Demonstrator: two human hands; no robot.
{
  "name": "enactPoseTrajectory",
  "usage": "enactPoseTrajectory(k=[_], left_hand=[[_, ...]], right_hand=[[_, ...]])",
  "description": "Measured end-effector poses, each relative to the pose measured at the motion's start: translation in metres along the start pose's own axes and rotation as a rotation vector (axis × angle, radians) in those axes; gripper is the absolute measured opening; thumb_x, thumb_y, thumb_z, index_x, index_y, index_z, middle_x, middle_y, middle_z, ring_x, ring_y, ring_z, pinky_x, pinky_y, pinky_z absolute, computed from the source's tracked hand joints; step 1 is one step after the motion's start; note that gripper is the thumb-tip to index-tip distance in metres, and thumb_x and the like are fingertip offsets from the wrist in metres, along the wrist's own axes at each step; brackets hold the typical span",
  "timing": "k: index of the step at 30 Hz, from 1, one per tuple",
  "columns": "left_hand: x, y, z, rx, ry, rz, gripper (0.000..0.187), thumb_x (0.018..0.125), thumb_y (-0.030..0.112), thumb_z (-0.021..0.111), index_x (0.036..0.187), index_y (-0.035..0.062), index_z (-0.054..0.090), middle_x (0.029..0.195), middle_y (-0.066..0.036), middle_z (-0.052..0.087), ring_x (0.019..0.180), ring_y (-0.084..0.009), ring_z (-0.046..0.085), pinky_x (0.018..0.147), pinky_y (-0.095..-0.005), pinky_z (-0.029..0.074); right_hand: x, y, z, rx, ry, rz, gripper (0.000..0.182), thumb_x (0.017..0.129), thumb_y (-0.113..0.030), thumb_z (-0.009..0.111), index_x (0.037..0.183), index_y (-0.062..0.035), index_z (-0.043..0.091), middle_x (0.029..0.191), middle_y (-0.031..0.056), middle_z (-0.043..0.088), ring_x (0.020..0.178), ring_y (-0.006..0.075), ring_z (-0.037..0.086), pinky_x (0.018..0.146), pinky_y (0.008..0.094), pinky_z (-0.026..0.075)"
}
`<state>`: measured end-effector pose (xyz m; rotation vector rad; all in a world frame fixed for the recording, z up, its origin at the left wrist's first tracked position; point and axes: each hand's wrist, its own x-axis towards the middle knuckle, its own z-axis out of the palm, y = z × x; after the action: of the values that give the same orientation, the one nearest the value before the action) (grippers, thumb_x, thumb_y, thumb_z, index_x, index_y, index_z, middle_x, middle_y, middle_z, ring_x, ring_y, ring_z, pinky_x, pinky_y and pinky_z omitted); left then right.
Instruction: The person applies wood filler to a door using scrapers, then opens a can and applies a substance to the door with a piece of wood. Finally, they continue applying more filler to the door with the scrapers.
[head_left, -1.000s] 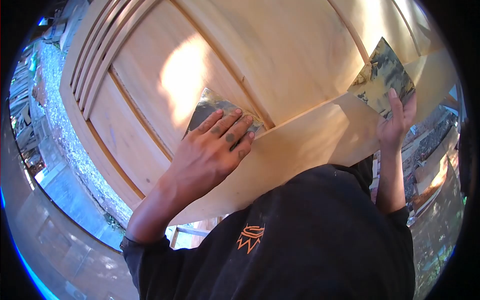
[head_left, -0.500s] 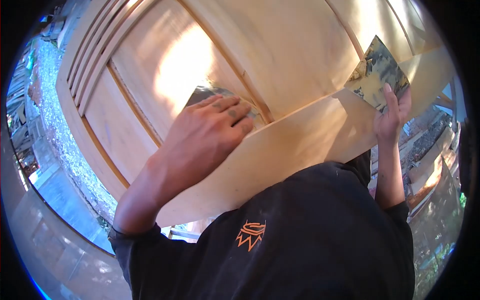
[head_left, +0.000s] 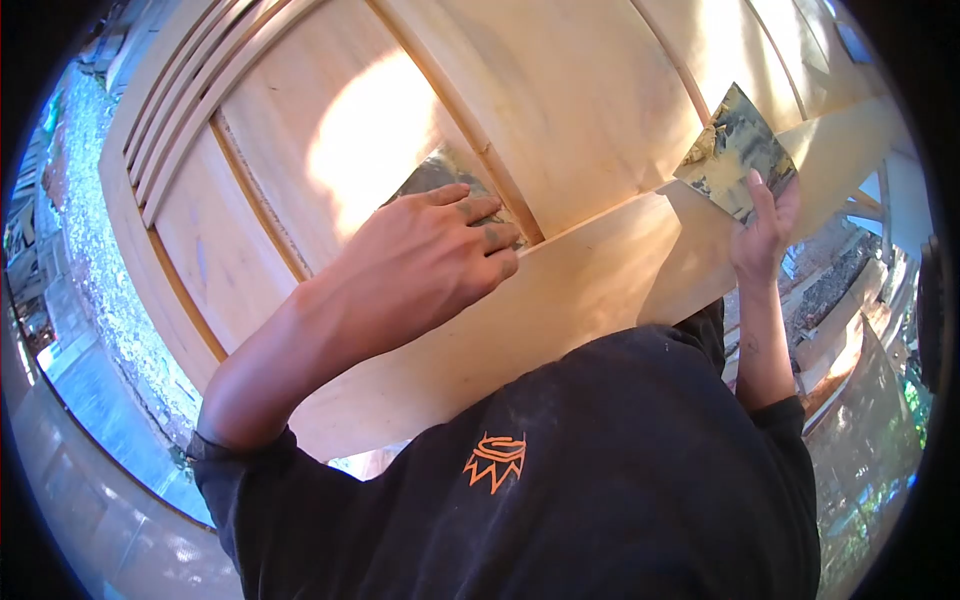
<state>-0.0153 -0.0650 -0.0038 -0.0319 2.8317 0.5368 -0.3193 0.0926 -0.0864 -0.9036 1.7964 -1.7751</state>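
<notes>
My left hand (head_left: 435, 240) lies over a dark, worn sheet of sandpaper (head_left: 440, 170), its fingers bent across it and pressing it to the pale wooden panel (head_left: 600, 90). Most of that sheet is hidden under the hand, and so is the thumb. Over at the right, my right hand (head_left: 768, 225) pinches a second sandpaper sheet (head_left: 738, 150) by its lower corner, the thumb on top. This one is grey with yellowish, flaking patches and is held up in front of the panel's near board (head_left: 600, 270).
Raised wooden strips (head_left: 470, 130) divide the panel, with several slats (head_left: 190, 100) at its upper left. The near board runs close to my black shirt (head_left: 560, 480). Loose boards (head_left: 845, 350) lie on the ground at the right.
The left hand and its sandpaper have shifted slightly over the panel, toward the strip on the right. My right hand still holds its sheet; the whole view has shifted a little.
</notes>
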Motion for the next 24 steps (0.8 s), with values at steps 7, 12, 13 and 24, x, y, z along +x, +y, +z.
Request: enactPoseTrajectory(k=[7,12,13,24], left_hand=[[-0.047,-0.001,0.017,-0.052,-0.046,-0.03,0.022,0.087,0.017,0.052,0.102,0.0065,0.065,0.125,-0.008,0.061,0.125,-0.0278,0.051,0.109,-0.0409,0.037],[-0.023,-0.005,-0.01,-0.029,-0.07,0.003,0.021,0.086,0.017,0.052,0.099,0.0065,0.065,0.124,-0.008,0.062,0.124,-0.0273,0.051,0.107,-0.0419,0.038],[-0.015,-0.008,-0.01,-0.023,-0.019,0.031,0.021,0.086,0.016,0.052,0.099,0.0064,0.065,0.123,-0.008,0.062,0.124,-0.0273,0.051,0.107,-0.0422,0.039],[-0.059,-0.005,0.015,-0.123,-0.158,-0.068,0.017,0.079,0.009,0.055,0.087,0.006,0.071,0.114,-0.005,0.067,0.117,-0.0251,0.056,0.104,-0.0399,0.041]], right_hand=[[0.002,0.003,0.001,0.096,0.057,0.047,0.052,0.086,0.0,0.054,0.135,0.0047,0.036,0.127,0.0139,0.049,0.114,0.0198,0.051,0.098,0.0322,0.04],[0.001,-0.002,0.006,0.066,0.066,0.03,0.057,0.086,0.001,0.053,0.139,0.0037,0.031,0.132,0.0155,0.045,0.118,0.0239,0.049,0.1,0.0338,0.04],[0.0,0.001,0.004,0.119,0.064,0.039,0.058,0.085,0.001,0.053,0.139,0.0028,0.031,0.132,0.0155,0.045,0.118,0.0241,0.05,0.099,0.0346,0.041],[0.0,0.001,0.005,0.042,0.097,0.051,0.056,0.085,0.0,0.054,0.138,-0.0003,0.034,0.131,0.0141,0.046,0.116,0.0238,0.051,0.096,0.0368,0.045]])
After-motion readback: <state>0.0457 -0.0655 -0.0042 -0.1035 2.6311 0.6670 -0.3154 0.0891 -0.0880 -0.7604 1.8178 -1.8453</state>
